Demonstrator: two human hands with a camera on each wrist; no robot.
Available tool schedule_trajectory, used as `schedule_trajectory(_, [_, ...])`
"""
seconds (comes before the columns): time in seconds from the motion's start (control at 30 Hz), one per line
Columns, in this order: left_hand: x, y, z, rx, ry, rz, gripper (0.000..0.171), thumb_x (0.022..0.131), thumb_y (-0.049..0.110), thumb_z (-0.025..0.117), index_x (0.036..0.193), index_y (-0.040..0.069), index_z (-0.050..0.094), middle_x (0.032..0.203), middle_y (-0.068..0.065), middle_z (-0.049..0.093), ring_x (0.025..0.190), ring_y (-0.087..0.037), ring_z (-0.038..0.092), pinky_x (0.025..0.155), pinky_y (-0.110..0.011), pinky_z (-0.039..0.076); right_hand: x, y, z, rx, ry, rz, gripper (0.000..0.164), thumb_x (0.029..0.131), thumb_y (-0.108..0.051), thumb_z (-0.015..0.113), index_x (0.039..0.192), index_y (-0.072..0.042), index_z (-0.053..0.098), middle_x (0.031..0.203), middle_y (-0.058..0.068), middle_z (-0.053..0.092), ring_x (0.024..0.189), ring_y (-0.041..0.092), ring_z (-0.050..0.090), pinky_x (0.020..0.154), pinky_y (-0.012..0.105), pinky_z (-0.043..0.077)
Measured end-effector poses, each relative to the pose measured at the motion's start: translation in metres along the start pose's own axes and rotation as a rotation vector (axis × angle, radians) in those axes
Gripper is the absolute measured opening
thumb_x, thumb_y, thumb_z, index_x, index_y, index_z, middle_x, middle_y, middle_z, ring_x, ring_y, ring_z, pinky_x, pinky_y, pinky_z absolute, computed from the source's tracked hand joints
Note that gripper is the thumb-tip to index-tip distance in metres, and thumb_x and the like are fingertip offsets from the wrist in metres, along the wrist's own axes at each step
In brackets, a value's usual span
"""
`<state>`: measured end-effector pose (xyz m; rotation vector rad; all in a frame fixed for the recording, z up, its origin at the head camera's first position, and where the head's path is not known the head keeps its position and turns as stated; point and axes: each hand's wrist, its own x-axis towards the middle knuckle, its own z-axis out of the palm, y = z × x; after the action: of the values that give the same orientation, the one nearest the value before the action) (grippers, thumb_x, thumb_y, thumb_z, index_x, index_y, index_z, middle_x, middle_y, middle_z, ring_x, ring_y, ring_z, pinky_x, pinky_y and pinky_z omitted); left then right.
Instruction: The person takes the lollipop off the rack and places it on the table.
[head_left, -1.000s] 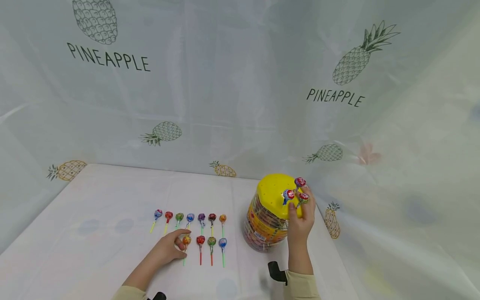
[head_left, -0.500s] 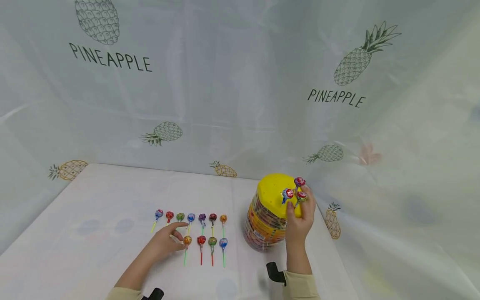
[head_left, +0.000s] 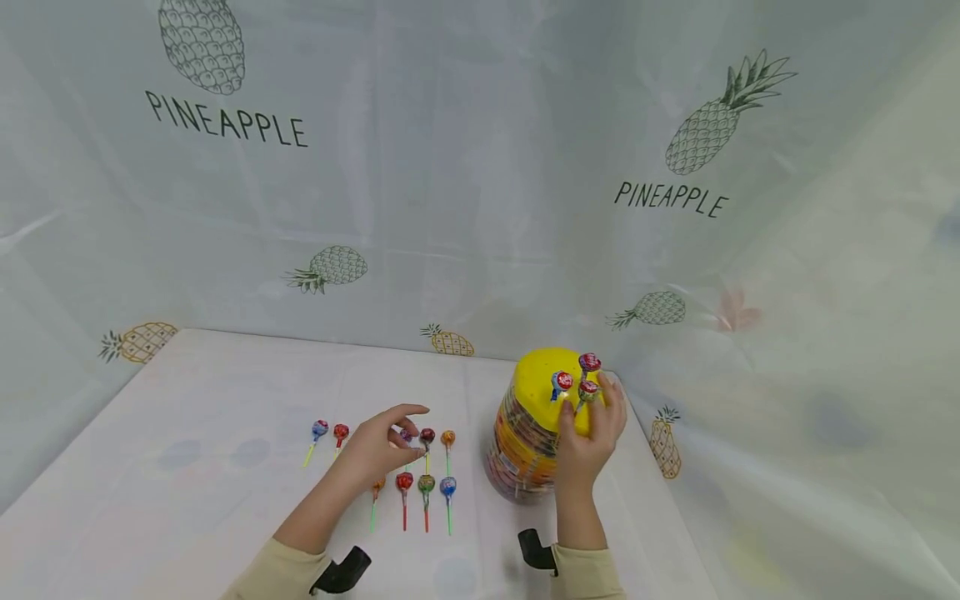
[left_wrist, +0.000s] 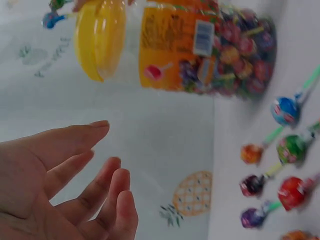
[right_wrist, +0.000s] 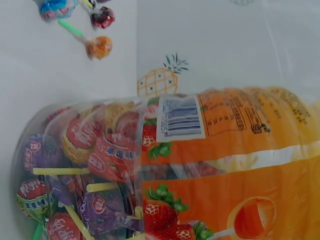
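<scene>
My left hand [head_left: 381,446] hovers over the lollipops on the table, thumb and fingers apart and nothing between them; the left wrist view also shows this hand [left_wrist: 80,185] empty. It hides part of the back row. Beside the yellow lid [head_left: 542,385] of a big candy jar [head_left: 522,454], my right hand [head_left: 588,437] holds three lollipops by their sticks, heads up; one has a blue and red wrapper [head_left: 562,382]. In the front row lie a red lollipop [head_left: 405,482], a green one [head_left: 427,483], a blue one [head_left: 448,487] and a partly covered orange one [head_left: 378,483].
The clear jar, full of wrapped lollipops [right_wrist: 107,147], stands at the right of the white-covered table [head_left: 225,400]. At the back row's left end lies a blue lollipop [head_left: 319,428]; an orange one [head_left: 447,437] ends it at right. A pineapple-print curtain [head_left: 465,208] rises behind.
My left hand has left the front-row orange lollipop, which stays on the table, and moved up and right over the back row. My right hand has shifted slightly left with its lollipops.
</scene>
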<state>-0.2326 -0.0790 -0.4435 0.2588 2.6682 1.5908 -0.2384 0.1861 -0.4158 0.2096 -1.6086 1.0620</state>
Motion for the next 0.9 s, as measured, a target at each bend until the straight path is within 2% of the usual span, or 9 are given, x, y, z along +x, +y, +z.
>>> schedule_trajectory(0.13, [0.007,0.017,0.006,-0.016,-0.006,0.070,0.055,0.080,0.009,0.080,0.130,0.022,0.061,0.099,0.005,0.061,0.076,-0.011,0.057,0.056,-0.029,0.048,-0.002,-0.004,0.003,-0.025,0.013,0.000,0.028,0.079,0.010,0.065,0.107,0.010,0.066,0.126,0.033,0.053,0.130,0.051,0.030,0.109,0.056,0.025])
schedule_trajectory(0.3, [0.014,0.040,0.011,-0.054,-0.022,0.125,0.056,0.082,0.011,0.079,0.132,0.025,0.059,0.102,0.006,0.061,0.082,-0.012,0.058,0.059,-0.031,0.049,-0.003,-0.007,0.002,-0.039,-0.010,0.006,0.028,0.080,0.009,0.064,0.108,0.010,0.065,0.128,0.034,0.051,0.131,0.051,0.029,0.109,0.056,0.024])
schedule_trajectory(0.43, [0.017,0.061,0.017,-0.088,-0.033,0.186,0.055,0.083,0.011,0.078,0.132,0.025,0.059,0.108,0.001,0.062,0.087,-0.017,0.059,0.058,-0.031,0.052,-0.003,-0.007,-0.005,-0.032,-0.076,0.018,0.027,0.079,0.007,0.065,0.106,0.011,0.063,0.130,0.035,0.048,0.131,0.051,0.027,0.109,0.058,0.023])
schedule_trajectory(0.53, [0.019,0.076,0.023,-0.082,-0.040,0.233,0.055,0.083,0.010,0.078,0.133,0.024,0.059,0.113,-0.001,0.062,0.092,-0.022,0.059,0.063,-0.030,0.053,-0.001,-0.006,-0.012,-0.024,-0.147,0.034,0.027,0.078,0.009,0.066,0.105,0.011,0.062,0.132,0.034,0.046,0.132,0.050,0.025,0.109,0.051,0.025])
schedule_trajectory(0.7, [0.023,0.097,0.030,-0.059,-0.047,0.296,0.056,0.084,0.011,0.077,0.135,0.022,0.057,0.119,-0.003,0.061,0.099,-0.024,0.059,0.081,-0.037,0.051,0.004,-0.002,-0.023,0.021,-0.242,0.043,0.023,0.078,0.012,0.066,0.101,0.011,0.062,0.134,0.034,0.044,0.130,0.051,0.025,0.106,0.025,0.030])
schedule_trajectory(0.9, [0.031,0.110,0.040,-0.074,-0.055,0.364,0.054,0.086,0.015,0.076,0.136,0.022,0.057,0.124,-0.002,0.060,0.103,-0.019,0.057,0.087,-0.041,0.050,0.011,0.009,-0.031,0.128,-0.277,-0.002,0.024,0.083,0.013,0.050,0.106,0.013,0.059,0.134,0.038,0.041,0.128,0.049,0.029,0.107,0.024,0.029])
